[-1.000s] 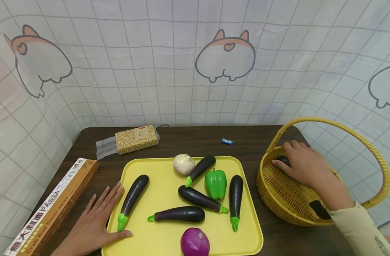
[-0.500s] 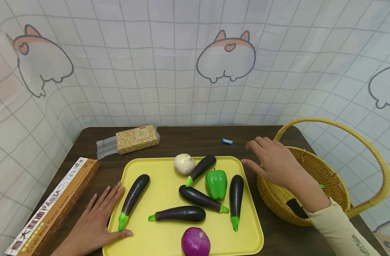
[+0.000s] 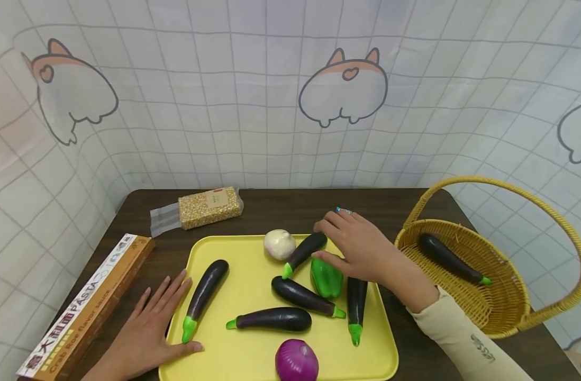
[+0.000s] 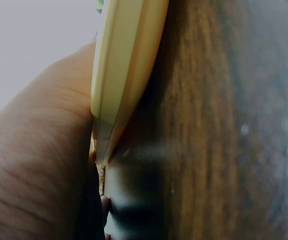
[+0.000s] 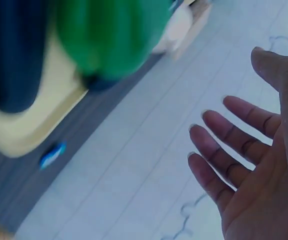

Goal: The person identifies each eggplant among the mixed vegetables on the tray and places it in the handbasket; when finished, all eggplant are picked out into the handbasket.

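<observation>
My right hand (image 3: 359, 246) hovers over the tray's back right part, thumb apart from the fingers and nothing in it. Beneath and beside it are a green bell pepper (image 3: 327, 279) and an eggplant (image 3: 306, 253) at the back edge. Another eggplant (image 3: 356, 307), partly hidden by the hand, lies at the tray's right side. My left hand (image 3: 147, 330) lies with spread fingers over the left rim of the yellow tray (image 3: 243, 357), close to the leftmost eggplant (image 3: 206, 296). Two more eggplants, one in the middle (image 3: 273, 319), lie between. One eggplant (image 3: 450, 257) rests inside the wicker basket (image 3: 505, 312).
A white round vegetable (image 3: 279, 244) and a purple onion (image 3: 297, 361) are also on the tray. Behind it lies a bag of corn kernels (image 3: 209, 208); a pasta box (image 3: 88, 307) lies at left. A small blue packet (image 3: 344, 210) is near the right hand. The basket's tall handle (image 3: 552, 211) arches up.
My right hand has come out of the basket, leaving an eggplant there, and has moved left over the tray. The left hand stays at the tray's rim. The head view has shifted slightly.
</observation>
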Tool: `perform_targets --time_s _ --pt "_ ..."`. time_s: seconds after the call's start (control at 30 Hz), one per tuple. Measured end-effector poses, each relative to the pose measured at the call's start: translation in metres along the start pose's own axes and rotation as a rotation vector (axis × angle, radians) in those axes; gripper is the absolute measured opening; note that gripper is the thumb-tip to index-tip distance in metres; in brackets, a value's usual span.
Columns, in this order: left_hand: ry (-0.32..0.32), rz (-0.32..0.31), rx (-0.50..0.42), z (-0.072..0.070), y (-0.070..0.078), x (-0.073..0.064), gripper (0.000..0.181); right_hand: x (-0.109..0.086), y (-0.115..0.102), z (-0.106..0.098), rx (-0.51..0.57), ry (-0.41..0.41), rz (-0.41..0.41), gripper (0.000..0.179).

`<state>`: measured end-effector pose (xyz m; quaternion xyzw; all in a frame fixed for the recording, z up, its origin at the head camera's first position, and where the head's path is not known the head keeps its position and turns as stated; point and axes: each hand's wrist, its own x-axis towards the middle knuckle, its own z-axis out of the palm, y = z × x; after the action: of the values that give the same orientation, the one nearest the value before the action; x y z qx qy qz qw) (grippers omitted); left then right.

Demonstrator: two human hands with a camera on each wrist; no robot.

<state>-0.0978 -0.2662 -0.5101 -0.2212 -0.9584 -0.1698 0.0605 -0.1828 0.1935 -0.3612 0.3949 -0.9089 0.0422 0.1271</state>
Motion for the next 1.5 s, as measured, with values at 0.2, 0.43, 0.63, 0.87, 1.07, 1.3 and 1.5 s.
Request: perform_targets --time_s 0.2,0.43,0.63,0.87,1.07,1.3,1.5 --pt "0.0 -0.007 0.007 -0.002 0.0 -0.002 0.127 0.034 -0.031 0.001 0.068 -0.015 -0.082 0.055" --pt "0.003 0.0 0.003 -0.001 0.001 0.0 0.126 0.067 -0.059 0.009 0.023 -0.048 -0.173 0.056" --pt "-0.003 -0.003 0.0 0.001 0.0 0.001 0.126 0.086 -0.082 0.03 -0.008 -0.095 -0.242 0.055" --pt "-0.011 -0.012 0.007 0.001 -0.001 0.0 0.126 0.099 -0.107 0.06 0.0 -0.134 -0.286 0.053" --pt "-0.025 -0.034 0.008 0.002 -0.001 -0.001 0.125 0.11 -0.124 0.08 -0.047 -0.124 -0.348 0.053" --pt "-0.03 -0.031 0.006 0.003 -0.001 0.001 0.125 0.119 -0.136 0.094 -0.05 -0.181 -0.376 0.055" --pt "-0.025 -0.025 0.008 0.004 -0.002 0.001 0.126 0.125 -0.14 0.1 -0.041 -0.176 -0.39 0.058"
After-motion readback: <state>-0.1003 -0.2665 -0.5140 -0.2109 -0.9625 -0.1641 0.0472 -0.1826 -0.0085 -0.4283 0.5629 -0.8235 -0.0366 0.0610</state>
